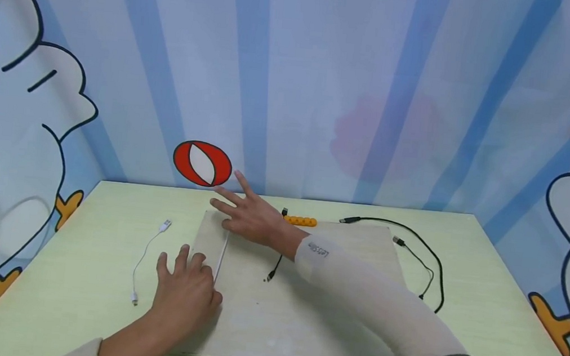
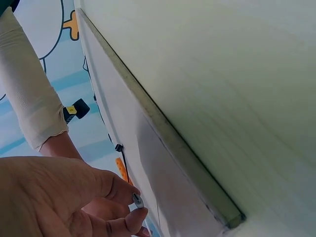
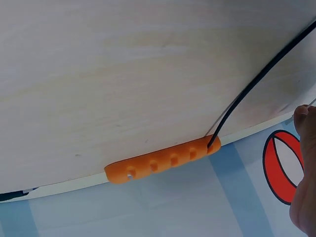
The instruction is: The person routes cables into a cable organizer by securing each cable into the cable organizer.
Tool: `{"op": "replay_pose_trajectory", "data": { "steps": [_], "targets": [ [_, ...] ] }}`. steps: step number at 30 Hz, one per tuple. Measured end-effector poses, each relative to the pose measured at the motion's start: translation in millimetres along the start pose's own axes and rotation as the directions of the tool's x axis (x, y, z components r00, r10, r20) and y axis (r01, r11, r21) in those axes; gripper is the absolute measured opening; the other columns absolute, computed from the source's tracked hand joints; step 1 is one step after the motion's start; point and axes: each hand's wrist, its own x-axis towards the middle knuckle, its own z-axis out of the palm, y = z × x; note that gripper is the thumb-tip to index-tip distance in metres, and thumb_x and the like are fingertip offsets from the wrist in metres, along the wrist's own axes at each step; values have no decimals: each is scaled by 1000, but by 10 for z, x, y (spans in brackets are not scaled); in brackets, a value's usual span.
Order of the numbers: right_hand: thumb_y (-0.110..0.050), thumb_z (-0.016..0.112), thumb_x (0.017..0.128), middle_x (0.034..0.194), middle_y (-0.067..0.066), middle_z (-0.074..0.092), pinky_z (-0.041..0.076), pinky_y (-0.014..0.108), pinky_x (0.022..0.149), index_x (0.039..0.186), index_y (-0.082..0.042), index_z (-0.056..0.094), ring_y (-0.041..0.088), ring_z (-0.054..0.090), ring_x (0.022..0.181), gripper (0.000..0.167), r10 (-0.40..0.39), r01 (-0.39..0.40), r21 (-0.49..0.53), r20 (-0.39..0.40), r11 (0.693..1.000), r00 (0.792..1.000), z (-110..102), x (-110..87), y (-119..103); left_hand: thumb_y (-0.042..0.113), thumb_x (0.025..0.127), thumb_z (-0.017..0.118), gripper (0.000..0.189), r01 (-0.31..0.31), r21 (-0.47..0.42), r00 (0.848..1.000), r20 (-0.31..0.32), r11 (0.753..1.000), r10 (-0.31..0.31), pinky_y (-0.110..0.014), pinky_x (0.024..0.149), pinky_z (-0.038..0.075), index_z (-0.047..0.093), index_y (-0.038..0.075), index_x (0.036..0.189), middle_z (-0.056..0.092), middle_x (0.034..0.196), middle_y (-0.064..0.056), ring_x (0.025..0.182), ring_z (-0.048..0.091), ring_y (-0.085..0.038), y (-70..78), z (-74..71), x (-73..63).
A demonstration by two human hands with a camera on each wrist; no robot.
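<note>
A thin white cable (image 1: 222,252) runs taut between my two hands over the left part of a pale board (image 1: 334,318). My left hand (image 1: 185,294), nearer the front, pinches the cable's small metal-tipped plug (image 2: 138,200) between thumb and index finger. Farther back, my right hand (image 1: 256,219) pinches the cable near its far end, its other fingers spread out; the plug there is hidden. Just right of that hand, an orange cable holder (image 3: 163,160) with several slots lies at the board's back edge. A black cable (image 3: 256,79) sits in its end slot.
Left of the board, another white cable (image 1: 143,256) lies on the table (image 1: 78,273). On the right lie a thick black cable (image 1: 426,247) and a thinner, short black cable (image 1: 420,261). A patterned cloth wall (image 1: 303,89) stands behind the table.
</note>
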Motion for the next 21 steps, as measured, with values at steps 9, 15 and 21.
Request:
{"op": "replay_pose_trajectory", "data": {
  "steps": [9, 15, 21],
  "targets": [
    [-25, 78, 107, 184, -3, 40, 15, 75, 138, 144, -40, 75, 29, 30, 175, 40, -7, 7, -14, 7, 1000, 1000, 19, -63, 36, 20, 92, 85, 27, 1, -11, 1000, 26, 1000, -1, -89, 117, 35, 79, -6, 97, 72, 135, -25, 150, 53, -59, 65, -23, 42],
    [-24, 79, 107, 183, -3, 42, 15, 75, 139, 142, -40, 76, 29, 32, 174, 38, 4, -3, -19, 8, 1000, 1000, 47, -114, 62, 20, 92, 85, 27, -13, -6, 1000, 6, 1000, 13, -88, 117, 36, 79, -6, 98, 72, 134, -25, 149, 55, -58, 93, -35, 59],
    [-23, 76, 109, 181, -3, 45, 15, 75, 139, 139, -40, 77, 30, 32, 174, 35, 11, -11, 16, 2, 1000, 1000, 91, -173, 92, 19, 91, 85, 27, -30, -8, 999, -13, 1000, 30, -87, 116, 38, 79, -7, 96, 73, 132, -25, 147, 57, -58, 124, -21, 80]
  ]
}}
